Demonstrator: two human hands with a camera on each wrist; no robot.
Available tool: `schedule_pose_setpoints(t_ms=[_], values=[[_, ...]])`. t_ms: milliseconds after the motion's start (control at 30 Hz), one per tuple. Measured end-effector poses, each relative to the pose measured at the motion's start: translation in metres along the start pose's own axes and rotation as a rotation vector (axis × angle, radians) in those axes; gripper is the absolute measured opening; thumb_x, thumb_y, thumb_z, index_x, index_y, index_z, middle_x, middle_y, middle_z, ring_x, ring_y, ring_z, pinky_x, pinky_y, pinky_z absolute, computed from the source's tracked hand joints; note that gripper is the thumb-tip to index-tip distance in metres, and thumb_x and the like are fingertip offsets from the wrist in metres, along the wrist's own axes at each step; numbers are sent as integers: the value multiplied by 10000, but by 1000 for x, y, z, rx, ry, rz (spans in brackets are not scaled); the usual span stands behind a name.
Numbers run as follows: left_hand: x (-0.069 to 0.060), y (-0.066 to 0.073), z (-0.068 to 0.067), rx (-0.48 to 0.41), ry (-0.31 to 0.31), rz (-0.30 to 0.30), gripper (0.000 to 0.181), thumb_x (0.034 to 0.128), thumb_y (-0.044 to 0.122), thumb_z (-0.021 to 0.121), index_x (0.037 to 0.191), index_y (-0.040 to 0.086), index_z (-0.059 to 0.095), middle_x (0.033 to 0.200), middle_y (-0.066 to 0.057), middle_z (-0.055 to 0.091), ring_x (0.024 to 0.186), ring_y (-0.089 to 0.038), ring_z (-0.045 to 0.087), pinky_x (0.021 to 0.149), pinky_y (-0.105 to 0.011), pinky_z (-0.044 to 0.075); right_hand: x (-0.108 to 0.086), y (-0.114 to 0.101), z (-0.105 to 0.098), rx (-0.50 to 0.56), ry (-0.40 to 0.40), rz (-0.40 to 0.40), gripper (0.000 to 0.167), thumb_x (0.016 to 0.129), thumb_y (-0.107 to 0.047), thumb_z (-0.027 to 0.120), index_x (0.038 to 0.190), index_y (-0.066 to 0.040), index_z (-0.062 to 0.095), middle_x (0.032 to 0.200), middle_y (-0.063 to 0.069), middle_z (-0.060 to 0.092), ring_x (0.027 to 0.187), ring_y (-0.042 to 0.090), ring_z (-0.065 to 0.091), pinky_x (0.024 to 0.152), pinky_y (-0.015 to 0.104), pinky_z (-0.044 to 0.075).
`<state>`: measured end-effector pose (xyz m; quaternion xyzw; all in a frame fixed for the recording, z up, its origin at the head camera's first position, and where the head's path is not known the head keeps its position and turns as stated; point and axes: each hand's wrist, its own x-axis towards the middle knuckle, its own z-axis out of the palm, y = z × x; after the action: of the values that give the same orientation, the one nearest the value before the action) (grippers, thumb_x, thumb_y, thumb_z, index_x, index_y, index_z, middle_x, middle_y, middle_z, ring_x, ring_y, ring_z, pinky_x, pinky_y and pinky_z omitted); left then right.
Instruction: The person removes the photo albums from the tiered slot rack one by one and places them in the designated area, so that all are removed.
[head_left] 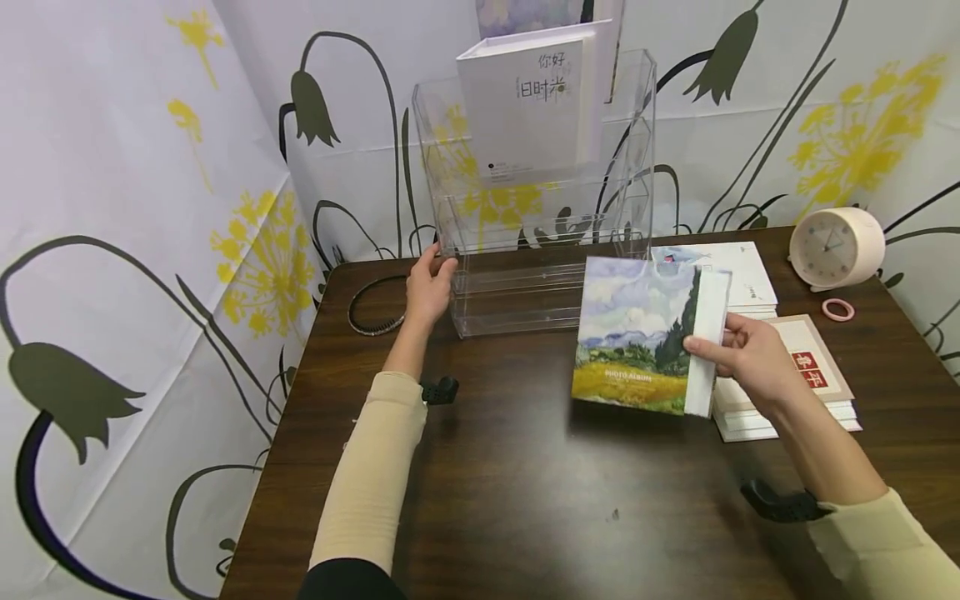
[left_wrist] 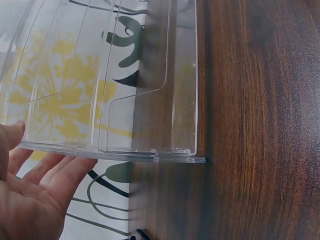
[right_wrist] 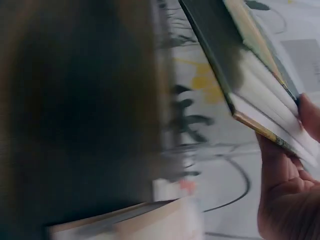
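A clear tiered rack (head_left: 525, 321) stands at the table's back, a white book (head_left: 525, 117) upright in its top tier. My left hand (head_left: 429, 292) grips the rack's left side; in the left wrist view, thumb and fingers of that hand (left_wrist: 35, 195) lie on either side of the rack's edge (left_wrist: 150, 156). With thumb in front, my right hand (head_left: 757, 358) pinches the right edge of a photo album (head_left: 637, 333) with a painted landscape cover, held above the table. The right wrist view shows the album's page edges (right_wrist: 270, 107) and the hand (right_wrist: 287, 195) round them.
Stacked books (head_left: 821, 350) lie under and beside the right forearm, with more books (head_left: 738, 267) behind. A round pink clock (head_left: 836, 247) and a pink ring (head_left: 837, 310) sit at the back right. A black hoop (head_left: 360, 323) lies left of the rack.
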<state>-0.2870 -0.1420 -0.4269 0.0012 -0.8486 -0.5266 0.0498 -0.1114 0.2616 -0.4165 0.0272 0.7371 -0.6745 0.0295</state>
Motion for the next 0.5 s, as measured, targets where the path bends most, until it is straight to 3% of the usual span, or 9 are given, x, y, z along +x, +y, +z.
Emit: schedule_pose_setpoints(t_ms=[67, 167, 333, 500], values=[[0, 0, 0, -4, -1, -4, 517, 1016, 270, 560, 1496, 137, 420, 1292, -122, 626, 995, -323, 654, 851, -399, 489, -7, 14, -3, -23, -61, 101, 452, 925, -119, 698, 1250, 105, 478, 874, -68, 732, 760, 115, 706, 624, 312, 574], [0, 1, 1, -10, -6, -5, 519, 1017, 276, 560, 1499, 146, 418, 1300, -119, 620, 995, -314, 659, 807, -372, 495, -13, 30, -6, -69, -128, 184, 547, 938, -149, 685, 1300, 168, 426, 879, -16, 730, 756, 144, 702, 640, 354, 577], [-1, 2, 1, -28, -6, -4, 521, 1018, 278, 556, 1503, 152, 412, 1316, -128, 607, 984, -350, 660, 759, -378, 515, -17, 46, -6, -116, -169, 265, 558, 931, -185, 690, 1276, 186, 454, 866, 54, 713, 727, 165, 691, 636, 367, 572], [-2, 0, -1, -20, -4, -15, 524, 1021, 284, 549, 1508, 157, 404, 1342, -139, 589, 1068, -343, 643, 853, -431, 502, -19, 55, -6, -147, -215, 310, 523, 929, -202, 695, 1229, 175, 491, 860, 82, 698, 727, 196, 691, 638, 383, 571]])
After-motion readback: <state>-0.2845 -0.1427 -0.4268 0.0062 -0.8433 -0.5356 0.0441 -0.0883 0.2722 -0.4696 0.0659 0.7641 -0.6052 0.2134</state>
